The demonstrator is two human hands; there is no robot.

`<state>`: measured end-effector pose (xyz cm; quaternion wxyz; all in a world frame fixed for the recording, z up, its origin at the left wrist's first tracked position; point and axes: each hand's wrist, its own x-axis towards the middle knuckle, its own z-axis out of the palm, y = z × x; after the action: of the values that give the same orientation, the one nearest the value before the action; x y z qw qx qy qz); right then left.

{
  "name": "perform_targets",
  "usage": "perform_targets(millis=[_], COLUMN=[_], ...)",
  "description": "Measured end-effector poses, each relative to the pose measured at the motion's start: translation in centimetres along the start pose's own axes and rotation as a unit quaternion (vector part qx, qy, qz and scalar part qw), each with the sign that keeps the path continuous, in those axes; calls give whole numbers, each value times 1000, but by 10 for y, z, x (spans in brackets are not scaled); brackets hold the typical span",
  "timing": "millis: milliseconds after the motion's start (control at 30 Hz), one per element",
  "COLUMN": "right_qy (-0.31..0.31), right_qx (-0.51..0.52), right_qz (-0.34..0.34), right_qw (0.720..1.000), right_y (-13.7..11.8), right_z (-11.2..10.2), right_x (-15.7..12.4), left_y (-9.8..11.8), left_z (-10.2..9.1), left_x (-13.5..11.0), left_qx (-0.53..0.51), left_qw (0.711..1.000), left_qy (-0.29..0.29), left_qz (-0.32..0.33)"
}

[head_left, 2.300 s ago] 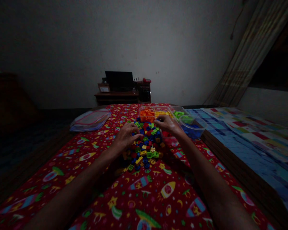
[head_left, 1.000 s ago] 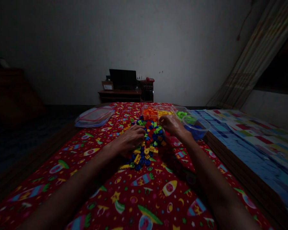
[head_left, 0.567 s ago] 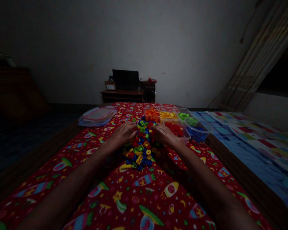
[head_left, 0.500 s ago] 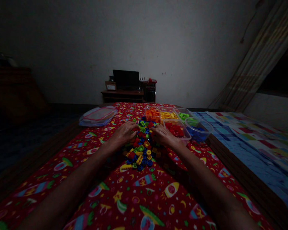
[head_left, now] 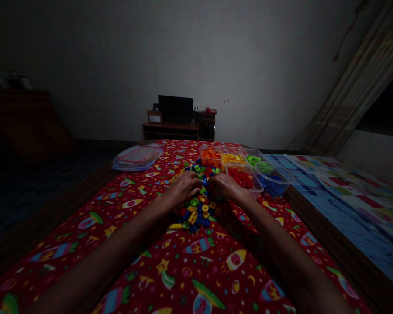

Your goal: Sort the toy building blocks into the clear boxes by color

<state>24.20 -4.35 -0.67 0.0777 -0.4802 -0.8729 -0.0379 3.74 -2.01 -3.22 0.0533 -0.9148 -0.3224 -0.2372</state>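
A loose pile of small plastic toy bricks in red, blue, green and yellow lies on a red patterned cloth. Over the pile's left side is my left hand, its fingers bent and closed among the bricks. On the other side, my right hand has its fingers curled down into the pile, near the tub of red bricks. Whatever either hand pinches is hidden by the fingers and the dim light.
Clear tubs behind and to the right hold sorted bricks: orange, yellow, green, red and blue. Stacked plastic lids lie at the back left. A monitor stands on a desk by the wall.
My left hand has moved right and nearer to me across the pile, toward my right hand. My right hand stays at the pile's right side. The view has shifted slightly.
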Motion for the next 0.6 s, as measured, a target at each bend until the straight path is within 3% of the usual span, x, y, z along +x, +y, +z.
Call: perform_targets(millis=[200, 367, 500, 600], right_qy=[-13, 53, 77, 62], right_qx=[11, 115, 248, 364], right_qz=[24, 61, 91, 142], right_qw=[1000, 990, 962, 918], right_y=[-5, -1, -2, -5], right_z=[-12, -21, -15, -8], right_x=[-4, -3, 4, 11], left_y=[1, 1, 4, 10], left_z=[-6, -20, -25, -26], left_x=[1, 6, 11, 13], left_qx=[-4, -91, -142, -173], left_qw=[999, 985, 968, 958], left_qy=[-5, 20, 29, 29], left_qz=[-40, -144, -203, -225])
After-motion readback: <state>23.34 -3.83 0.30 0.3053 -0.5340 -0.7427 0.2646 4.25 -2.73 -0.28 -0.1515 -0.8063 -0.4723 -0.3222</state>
